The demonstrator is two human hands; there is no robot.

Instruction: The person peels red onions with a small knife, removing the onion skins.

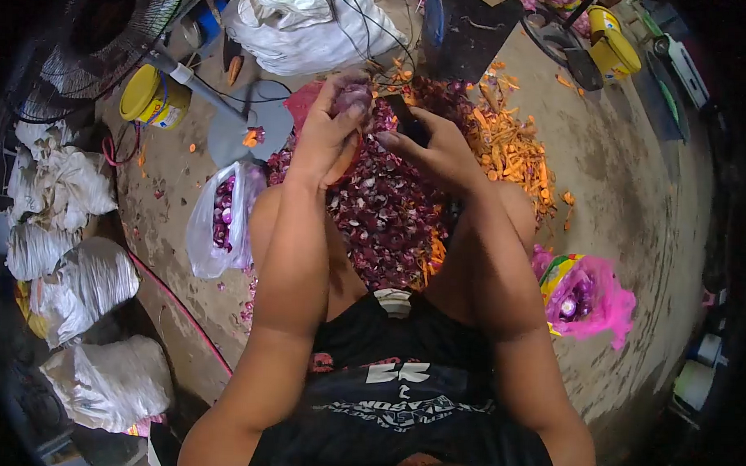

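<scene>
My left hand [331,125] is wrapped round a purple onion [353,99], held up above the pile. Just to its right, my right hand [437,149] grips a dark-handled knife [408,122]; its blade cannot be made out. Below both hands, between my legs, spreads a heap of red-purple onion skins [382,204] with bits of orange peel in it. Orange carrot peelings and pieces [511,151] lie to the right of the heap. The onion and the knife are apart.
A clear bag of onions [223,215] stands at left, a pink bag with onions [584,302] at right. Yellow buckets [154,98] [613,54] stand at both sides. A fan [101,26], white sacks [105,380], a large white bag [302,29] and a red hose [181,308] surround me.
</scene>
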